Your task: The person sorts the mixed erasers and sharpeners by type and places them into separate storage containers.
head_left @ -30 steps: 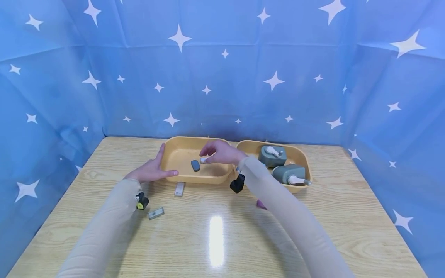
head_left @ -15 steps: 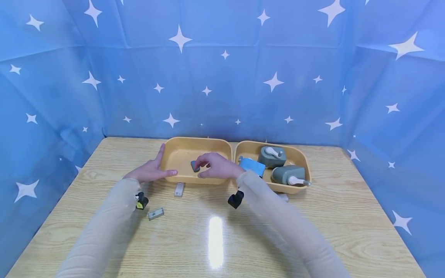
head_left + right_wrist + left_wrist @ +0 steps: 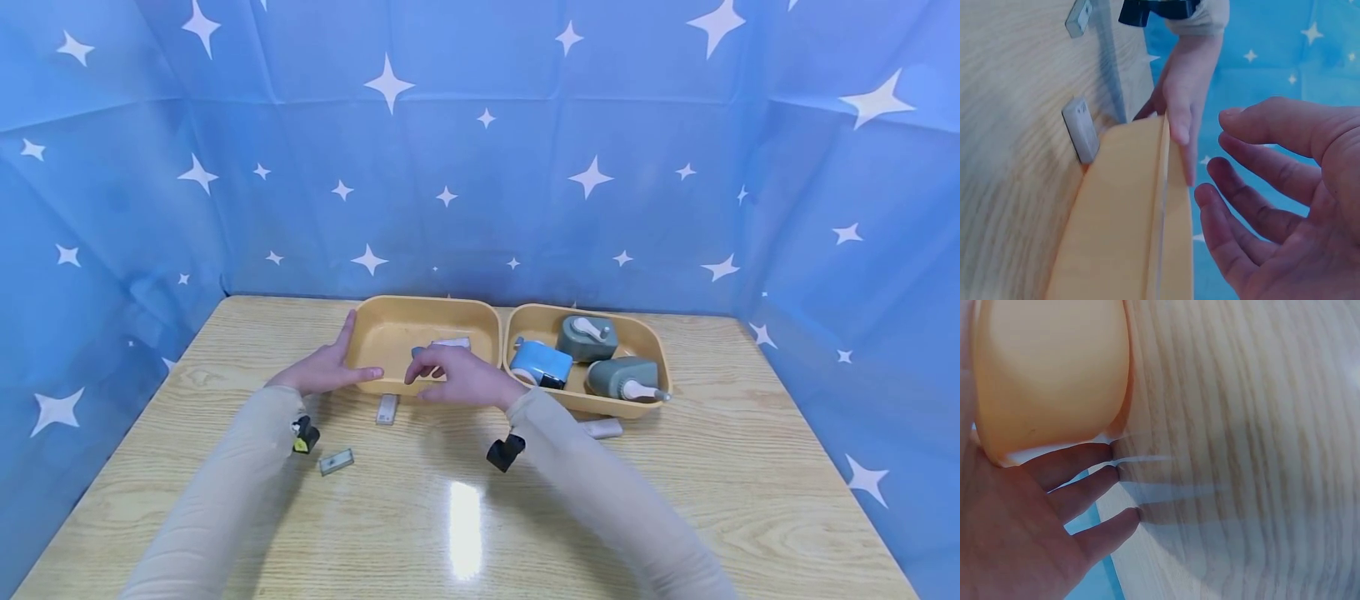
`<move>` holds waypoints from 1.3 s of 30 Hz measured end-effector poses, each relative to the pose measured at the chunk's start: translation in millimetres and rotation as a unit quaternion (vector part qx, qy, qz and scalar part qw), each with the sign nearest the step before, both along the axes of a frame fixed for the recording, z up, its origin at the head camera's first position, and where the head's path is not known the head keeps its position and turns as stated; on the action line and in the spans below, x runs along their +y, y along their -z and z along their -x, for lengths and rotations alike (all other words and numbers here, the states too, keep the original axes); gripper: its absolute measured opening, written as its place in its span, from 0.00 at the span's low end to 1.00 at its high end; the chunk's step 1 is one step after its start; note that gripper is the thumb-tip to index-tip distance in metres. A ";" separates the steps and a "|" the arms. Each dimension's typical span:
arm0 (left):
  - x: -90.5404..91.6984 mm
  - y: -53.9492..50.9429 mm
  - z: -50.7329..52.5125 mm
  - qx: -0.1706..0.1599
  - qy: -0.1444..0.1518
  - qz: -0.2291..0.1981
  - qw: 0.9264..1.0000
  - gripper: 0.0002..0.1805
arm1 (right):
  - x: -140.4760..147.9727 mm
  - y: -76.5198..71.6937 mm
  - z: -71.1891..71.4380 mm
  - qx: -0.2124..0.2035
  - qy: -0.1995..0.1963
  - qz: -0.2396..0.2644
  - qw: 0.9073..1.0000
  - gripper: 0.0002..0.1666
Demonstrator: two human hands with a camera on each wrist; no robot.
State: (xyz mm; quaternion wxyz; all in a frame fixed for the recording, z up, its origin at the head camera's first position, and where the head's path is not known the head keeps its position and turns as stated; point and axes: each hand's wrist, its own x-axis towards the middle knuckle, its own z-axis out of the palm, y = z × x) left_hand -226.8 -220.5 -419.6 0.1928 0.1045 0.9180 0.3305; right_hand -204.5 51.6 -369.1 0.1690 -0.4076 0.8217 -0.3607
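My left hand (image 3: pixel 326 367) rests on the left end of the left yellow tray (image 3: pixel 360 333), with its thumb over the near rim. In the left wrist view, the straight fingers (image 3: pixel 1094 487) lie along the tray's outside wall. My right hand (image 3: pixel 465 375) hovers over the near rim of that tray. Its fingers (image 3: pixel 1229 244) are loosely bent and apart, with nothing between them. Inside the tray lie a pale eraser-like block (image 3: pixel 453 342) and a dark grey-blue block (image 3: pixel 416 352), mostly hidden by the right hand.
A second yellow tray (image 3: pixel 637 329) holds a blue boxy item (image 3: pixel 542 362) and two grey-green ones (image 3: pixel 588 337) with white crank-like arms. Small pale blocks lie on the table: one by the left tray (image 3: pixel 387 409), a greyer block (image 3: pixel 337 462) nearer, and another (image 3: pixel 602 428) near the right tray.
My right hand has let go of the pale block in the left tray and moved towards me and slightly left, uncovering the blue item. My left hand has stayed in place.
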 end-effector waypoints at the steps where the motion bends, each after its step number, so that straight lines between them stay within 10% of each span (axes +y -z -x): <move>1: 0.1 -0.1 -0.3 0.001 0.001 0.001 1.000 0.67 | -0.5 0.7 -1.7 -0.002 -0.001 0.002 1.000 0.11; 39: -0.6 4.5 1.0 0.038 0.013 0.004 0.999 0.67 | -43.2 61.9 -48.5 -0.015 -0.036 0.005 0.999 0.12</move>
